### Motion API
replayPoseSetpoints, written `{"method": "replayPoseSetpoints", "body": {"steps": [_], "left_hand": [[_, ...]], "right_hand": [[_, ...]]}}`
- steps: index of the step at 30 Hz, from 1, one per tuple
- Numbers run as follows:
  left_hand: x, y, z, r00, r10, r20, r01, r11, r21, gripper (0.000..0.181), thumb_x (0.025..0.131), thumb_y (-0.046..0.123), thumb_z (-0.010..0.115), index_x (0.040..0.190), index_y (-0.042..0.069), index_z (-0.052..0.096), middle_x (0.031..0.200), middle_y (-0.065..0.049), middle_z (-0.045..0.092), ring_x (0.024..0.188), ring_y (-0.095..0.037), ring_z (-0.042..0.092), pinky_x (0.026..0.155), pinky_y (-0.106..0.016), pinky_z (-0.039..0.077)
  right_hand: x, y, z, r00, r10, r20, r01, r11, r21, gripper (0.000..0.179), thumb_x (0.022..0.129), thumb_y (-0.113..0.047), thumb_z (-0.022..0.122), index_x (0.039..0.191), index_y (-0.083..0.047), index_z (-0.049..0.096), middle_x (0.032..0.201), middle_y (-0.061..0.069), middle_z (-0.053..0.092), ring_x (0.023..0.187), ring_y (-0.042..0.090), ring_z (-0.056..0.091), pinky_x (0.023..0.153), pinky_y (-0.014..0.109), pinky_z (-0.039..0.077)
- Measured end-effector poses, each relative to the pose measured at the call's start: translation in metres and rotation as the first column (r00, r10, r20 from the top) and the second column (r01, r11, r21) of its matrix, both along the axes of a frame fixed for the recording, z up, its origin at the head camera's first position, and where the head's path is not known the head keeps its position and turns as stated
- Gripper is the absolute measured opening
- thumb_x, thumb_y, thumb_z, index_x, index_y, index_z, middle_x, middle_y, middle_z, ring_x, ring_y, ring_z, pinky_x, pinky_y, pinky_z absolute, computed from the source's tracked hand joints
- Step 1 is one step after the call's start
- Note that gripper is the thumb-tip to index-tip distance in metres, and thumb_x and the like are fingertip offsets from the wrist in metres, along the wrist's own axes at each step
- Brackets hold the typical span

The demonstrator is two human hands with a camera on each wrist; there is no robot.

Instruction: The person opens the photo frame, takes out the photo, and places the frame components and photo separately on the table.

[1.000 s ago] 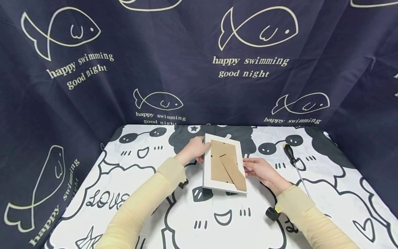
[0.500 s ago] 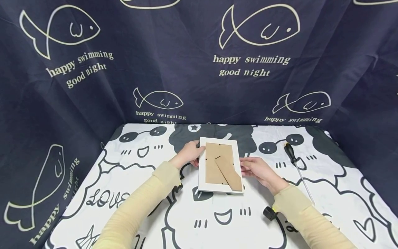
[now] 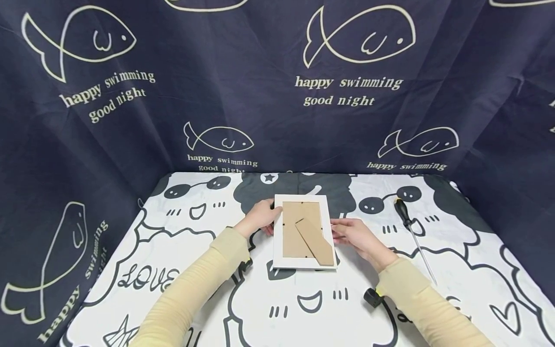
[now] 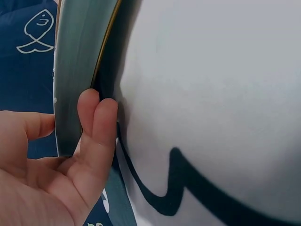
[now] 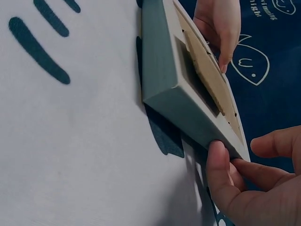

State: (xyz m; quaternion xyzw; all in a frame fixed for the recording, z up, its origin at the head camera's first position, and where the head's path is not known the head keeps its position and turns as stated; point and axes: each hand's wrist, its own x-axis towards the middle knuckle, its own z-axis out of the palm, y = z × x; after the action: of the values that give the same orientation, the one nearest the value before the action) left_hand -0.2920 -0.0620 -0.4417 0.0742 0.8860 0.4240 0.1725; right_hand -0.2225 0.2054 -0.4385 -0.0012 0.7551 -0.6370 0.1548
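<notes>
A white photo frame (image 3: pixel 288 241) lies back side up over the middle of the table, its brown backing board and slanted stand leg (image 3: pixel 315 243) facing me. My left hand (image 3: pixel 260 215) grips its left edge, thumb on the upper side; in the left wrist view two fingertips (image 4: pixel 99 113) reach the lower side. On the right edge, my right hand (image 3: pixel 356 236) holds the frame. The right wrist view has those fingers (image 5: pixel 218 162) curled against the side wall, the thumb close by the upper rim. The frame's front faces down, hidden.
To the right lies a screwdriver (image 3: pixel 402 212) with a black handle, its long shaft pointing toward me. A white cloth (image 3: pixel 338 318) with black cartoon drawings covers the table. Behind it hangs a dark blue curtain (image 3: pixel 277 111) with fish drawings. Both wrists carry black cameras.
Held by both hands, the photo frame has shifted a little left and come down from a tilt to lie flatter and straighter. The screwdriver stays in place.
</notes>
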Motion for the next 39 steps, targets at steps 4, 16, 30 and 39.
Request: {"method": "replayPoseSetpoints", "body": {"steps": [4,16,30,39], "left_hand": [[0.001,0.001,0.0,0.999,0.003,-0.039,-0.005,0.999,-0.047,0.052,0.097,0.03,0.045,0.14,0.001,0.04,0.056,-0.009,0.064,0.042,-0.02,0.062,0.045,-0.032,0.053],[0.002,0.005,-0.003,0.995,0.016,-0.096,-0.031,0.987,-0.157,0.046,0.097,0.028,0.049,0.134,0.002,0.049,0.044,-0.006,0.058,0.035,-0.015,0.057,0.041,-0.029,0.05],[-0.003,0.008,-0.006,0.998,0.017,-0.063,-0.027,0.986,-0.162,0.038,0.097,0.025,0.049,0.125,0.001,0.056,0.045,-0.007,0.057,0.035,-0.015,0.057,0.04,-0.03,0.05],[0.007,0.001,-0.006,0.995,-0.02,-0.096,0.003,0.984,-0.177,0.055,0.095,0.026,0.053,0.139,-0.005,0.039,0.049,-0.005,0.058,0.038,-0.012,0.057,0.042,-0.027,0.05]], "right_hand": [[-0.001,-0.002,-0.002,1.0,-0.011,-0.009,0.011,1.0,0.022,0.041,0.094,-0.002,0.046,0.127,0.021,0.043,0.09,0.007,0.065,0.075,0.007,0.061,0.072,0.024,0.054],[-0.003,-0.006,-0.01,0.999,-0.038,-0.025,0.04,0.996,0.084,0.038,0.091,0.002,0.044,0.125,0.021,0.046,0.1,0.018,0.065,0.074,0.008,0.06,0.07,0.023,0.054],[-0.008,-0.003,-0.013,0.999,-0.04,-0.019,0.042,0.991,0.126,0.035,0.092,0.003,0.045,0.122,0.021,0.048,0.098,0.019,0.065,0.071,0.007,0.06,0.068,0.023,0.054],[-0.015,0.006,-0.009,0.999,0.036,0.006,-0.037,0.989,0.142,0.034,0.093,0.001,0.045,0.121,0.02,0.049,0.093,0.012,0.064,0.072,0.01,0.061,0.07,0.028,0.056]]}}
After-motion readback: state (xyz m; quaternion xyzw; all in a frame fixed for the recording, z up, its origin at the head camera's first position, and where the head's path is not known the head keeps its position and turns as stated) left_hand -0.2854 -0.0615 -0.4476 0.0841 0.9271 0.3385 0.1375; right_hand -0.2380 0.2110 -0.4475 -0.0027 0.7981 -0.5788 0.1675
